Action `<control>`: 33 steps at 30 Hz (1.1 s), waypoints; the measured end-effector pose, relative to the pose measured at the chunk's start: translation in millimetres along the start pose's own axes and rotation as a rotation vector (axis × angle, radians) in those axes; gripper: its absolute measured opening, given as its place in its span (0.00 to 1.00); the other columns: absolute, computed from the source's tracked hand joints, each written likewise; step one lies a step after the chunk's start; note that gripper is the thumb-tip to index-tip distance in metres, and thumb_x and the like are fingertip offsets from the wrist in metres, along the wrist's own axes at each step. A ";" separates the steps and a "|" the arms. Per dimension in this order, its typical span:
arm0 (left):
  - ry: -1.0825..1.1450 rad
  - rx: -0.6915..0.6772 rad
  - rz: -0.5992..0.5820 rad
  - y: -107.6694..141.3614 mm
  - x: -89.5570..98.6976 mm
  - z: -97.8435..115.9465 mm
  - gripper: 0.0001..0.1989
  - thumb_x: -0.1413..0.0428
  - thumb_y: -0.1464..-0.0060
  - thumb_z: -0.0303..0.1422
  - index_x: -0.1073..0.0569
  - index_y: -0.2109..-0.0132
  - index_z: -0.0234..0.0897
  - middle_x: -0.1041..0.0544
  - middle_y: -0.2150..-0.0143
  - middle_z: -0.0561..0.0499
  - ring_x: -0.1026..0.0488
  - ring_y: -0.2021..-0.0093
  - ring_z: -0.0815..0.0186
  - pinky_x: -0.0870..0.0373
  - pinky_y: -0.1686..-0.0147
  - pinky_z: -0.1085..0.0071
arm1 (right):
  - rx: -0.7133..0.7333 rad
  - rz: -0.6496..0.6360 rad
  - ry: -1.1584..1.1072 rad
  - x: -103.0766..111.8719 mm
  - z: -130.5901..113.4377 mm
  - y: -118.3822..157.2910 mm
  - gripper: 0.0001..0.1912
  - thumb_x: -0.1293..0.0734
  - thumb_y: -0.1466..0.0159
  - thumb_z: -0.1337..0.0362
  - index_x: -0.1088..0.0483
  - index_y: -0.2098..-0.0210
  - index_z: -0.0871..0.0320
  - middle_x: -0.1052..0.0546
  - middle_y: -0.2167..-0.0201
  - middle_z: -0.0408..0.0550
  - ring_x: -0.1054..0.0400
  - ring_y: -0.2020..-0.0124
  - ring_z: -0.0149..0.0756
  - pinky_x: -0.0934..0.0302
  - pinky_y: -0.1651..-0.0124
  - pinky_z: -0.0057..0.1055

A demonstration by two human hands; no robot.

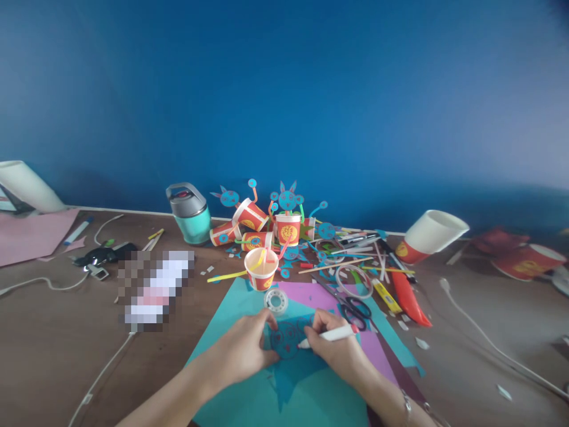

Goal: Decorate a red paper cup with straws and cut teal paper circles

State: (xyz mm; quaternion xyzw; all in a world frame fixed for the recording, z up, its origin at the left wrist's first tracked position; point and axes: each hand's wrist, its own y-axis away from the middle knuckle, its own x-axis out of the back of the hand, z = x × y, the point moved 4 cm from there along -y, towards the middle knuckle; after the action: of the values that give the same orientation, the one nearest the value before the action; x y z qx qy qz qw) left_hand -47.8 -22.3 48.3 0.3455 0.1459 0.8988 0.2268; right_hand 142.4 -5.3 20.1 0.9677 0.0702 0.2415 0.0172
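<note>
My right hand (335,344) grips a white marker pen (335,333) with a red end, its tip touching a dark blue piece of paper (287,347). Red-lined face drawings with eyes and ears show on that blue paper, which has an irregular cut lower edge. On its left side, my left hand (246,344) holds the paper with thumb and forefinger. Underneath lies a teal sheet (249,397), with a purple sheet (306,292) partly showing. A roll of clear tape (276,302) is just beyond my left fingertips, and black-handled scissors (355,309) lie beyond my right hand.
Behind stand and lie several red paper cups (288,228) with straws and blue paper faces. One cup (261,270) holds yellow straws. A teal flask (192,216) stands left, a stack of white cups (433,234) leans right. Markers, sticks, a glue box (386,295) and scraps clutter the right side.
</note>
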 end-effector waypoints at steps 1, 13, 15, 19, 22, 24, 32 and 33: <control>0.004 0.003 -0.006 0.2 0.3 0.1 0.17 0.41 0.56 0.29 0.32 0.56 0.41 0.40 0.81 0.62 0.40 0.78 0.68 0.49 0.77 0.72 | -0.014 -0.003 -0.047 1.6 -1.1 -0.2 0.14 0.36 0.47 0.59 0.45 0.83 0.52 0.37 0.88 0.38 0.44 0.83 0.31 0.50 0.78 0.28; 0.069 -0.086 -0.061 -1.6 -1.9 -8.2 0.17 0.46 0.57 0.26 0.33 0.57 0.40 0.43 0.82 0.64 0.44 0.80 0.70 0.51 0.80 0.74 | 0.033 -0.151 -0.119 -11.7 -14.6 14.1 0.09 0.35 0.44 0.65 0.41 0.77 0.55 0.35 0.81 0.37 0.43 0.78 0.28 0.50 0.76 0.25; 0.056 -0.072 -0.064 -1.7 -1.3 -7.9 0.17 0.46 0.58 0.25 0.33 0.57 0.39 0.41 0.81 0.64 0.43 0.79 0.71 0.50 0.80 0.74 | 0.024 -0.184 -0.060 -15.8 -16.5 14.9 0.09 0.35 0.44 0.65 0.41 0.77 0.55 0.34 0.80 0.38 0.42 0.77 0.29 0.49 0.75 0.25; 0.050 -0.049 -0.069 -2.9 -1.4 -8.0 0.18 0.46 0.58 0.24 0.32 0.56 0.39 0.41 0.81 0.64 0.42 0.79 0.71 0.51 0.81 0.74 | 0.021 -0.246 -0.040 -18.8 -20.2 16.0 0.09 0.35 0.43 0.63 0.40 0.77 0.55 0.34 0.80 0.39 0.42 0.76 0.30 0.48 0.74 0.26; 0.055 -0.055 -0.069 -3.4 -1.8 -8.1 0.18 0.45 0.58 0.24 0.33 0.57 0.39 0.41 0.82 0.64 0.43 0.80 0.71 0.52 0.81 0.74 | 0.024 -0.247 -0.039 -18.5 -19.1 15.8 0.10 0.35 0.43 0.63 0.41 0.77 0.55 0.35 0.80 0.38 0.43 0.77 0.30 0.49 0.75 0.26; 0.049 -0.058 -0.063 -2.9 -1.3 -7.8 0.18 0.45 0.58 0.23 0.32 0.57 0.40 0.41 0.82 0.64 0.43 0.80 0.71 0.52 0.81 0.74 | 0.028 -0.243 -0.041 -18.7 -17.7 15.9 0.10 0.35 0.44 0.63 0.41 0.77 0.55 0.35 0.81 0.38 0.43 0.77 0.29 0.50 0.75 0.26; 0.060 -0.066 -0.067 -2.5 -1.5 -8.8 0.17 0.45 0.57 0.24 0.32 0.57 0.39 0.41 0.82 0.64 0.43 0.80 0.71 0.51 0.81 0.75 | 0.010 -0.273 -0.045 -20.3 -18.5 18.2 0.10 0.35 0.43 0.61 0.40 0.77 0.55 0.36 0.82 0.38 0.45 0.78 0.30 0.51 0.76 0.26; 0.063 -0.066 -0.070 -3.0 -2.1 -9.6 0.17 0.45 0.57 0.23 0.33 0.57 0.39 0.41 0.82 0.64 0.43 0.80 0.72 0.51 0.81 0.75 | 0.013 -0.272 -0.048 -20.3 -17.9 18.0 0.10 0.35 0.43 0.61 0.40 0.77 0.55 0.36 0.81 0.38 0.44 0.78 0.30 0.50 0.75 0.26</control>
State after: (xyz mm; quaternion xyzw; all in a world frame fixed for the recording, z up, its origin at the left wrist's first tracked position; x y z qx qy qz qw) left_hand -52.0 -21.8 38.9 0.3041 0.1351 0.9050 0.2649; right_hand 118.6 -26.0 27.6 0.9548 0.2018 0.2133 0.0453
